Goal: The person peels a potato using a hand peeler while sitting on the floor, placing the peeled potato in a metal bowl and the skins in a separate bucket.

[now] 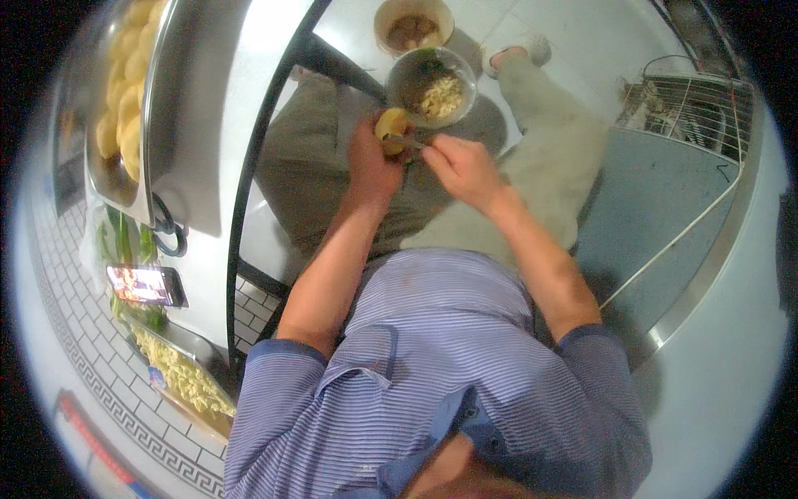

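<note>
My left hand [371,153] holds a yellow peeled potato [393,118] in front of my knees. In my right hand [464,165] is a small metal peeling tool [405,141], probably a peeler, with its head against the potato. The tool's exact shape is blurred, and its handle is mostly hidden by my fingers. Just beyond both hands stands a round bowl [405,87] with pale pieces [442,98] and something dark green inside. Behind it, a cream bucket [444,22] on the floor contains brownish, rounded things.
On the white table [209,262] at left are a steel tray [149,118] of peeled potatoes, black looped handles [171,227], green vegetables [121,240], a lit phone [146,285] and a tray of pale yellow pieces [181,374]. A wire rack [692,112] stands at right.
</note>
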### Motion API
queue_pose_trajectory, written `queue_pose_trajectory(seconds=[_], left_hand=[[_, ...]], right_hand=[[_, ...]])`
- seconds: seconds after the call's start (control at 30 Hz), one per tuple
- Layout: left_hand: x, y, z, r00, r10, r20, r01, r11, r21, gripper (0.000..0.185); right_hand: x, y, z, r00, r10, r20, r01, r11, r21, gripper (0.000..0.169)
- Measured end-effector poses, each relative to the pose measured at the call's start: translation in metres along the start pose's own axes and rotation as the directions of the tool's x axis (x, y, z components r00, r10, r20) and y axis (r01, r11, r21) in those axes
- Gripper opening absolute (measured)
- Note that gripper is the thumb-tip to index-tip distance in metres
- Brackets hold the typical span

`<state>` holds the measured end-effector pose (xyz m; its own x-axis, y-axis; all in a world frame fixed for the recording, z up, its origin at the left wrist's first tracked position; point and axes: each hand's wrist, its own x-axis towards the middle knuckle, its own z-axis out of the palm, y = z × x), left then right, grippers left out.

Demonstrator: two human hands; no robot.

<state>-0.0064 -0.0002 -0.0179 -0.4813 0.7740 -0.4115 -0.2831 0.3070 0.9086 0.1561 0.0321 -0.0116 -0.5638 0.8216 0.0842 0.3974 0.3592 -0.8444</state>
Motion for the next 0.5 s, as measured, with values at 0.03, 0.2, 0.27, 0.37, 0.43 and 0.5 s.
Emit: queue_pose_trajectory(seconds=[0.03,0.2,0.27,0.37,0.43,0.5], left_hand=[[-0.002,-0.001,0.001,0.995,0.098,0.022,-0.099,0.988,0.118,0.029],[-0.008,-0.007,-0.005,0.998,0.023,0.060,-0.039,0.963,0.266,0.027],[-0.003,-0.021,-0.012,0.996,-0.028,0.082,0.009,0.974,0.225,0.027],[-0.002,-0.032,-0.015,0.982,-0.182,0.058,0.186,0.980,-0.067,0.027],[-0.008,-0.003,0.005,0.892,-0.450,0.029,0.428,0.824,-0.371,0.028],[-0.008,-0.012,-0.004,0.856,-0.487,0.172,0.514,0.772,-0.374,0.028]], right_hand=[[0.001,-0.001,0.000,0.999,-0.037,0.011,0.037,0.999,-0.026,0.024],[0.001,0.019,0.013,0.999,0.032,-0.006,-0.032,0.974,-0.222,0.021],[0.001,0.025,0.019,0.994,0.108,-0.007,-0.106,0.965,-0.240,0.021],[0.001,0.034,0.029,0.971,0.239,0.022,-0.229,0.949,-0.215,0.025],[0.010,0.061,0.037,0.918,0.393,0.049,-0.369,0.893,-0.259,0.027],[0.010,0.042,0.023,0.884,0.465,-0.049,-0.467,0.882,-0.061,0.027]])
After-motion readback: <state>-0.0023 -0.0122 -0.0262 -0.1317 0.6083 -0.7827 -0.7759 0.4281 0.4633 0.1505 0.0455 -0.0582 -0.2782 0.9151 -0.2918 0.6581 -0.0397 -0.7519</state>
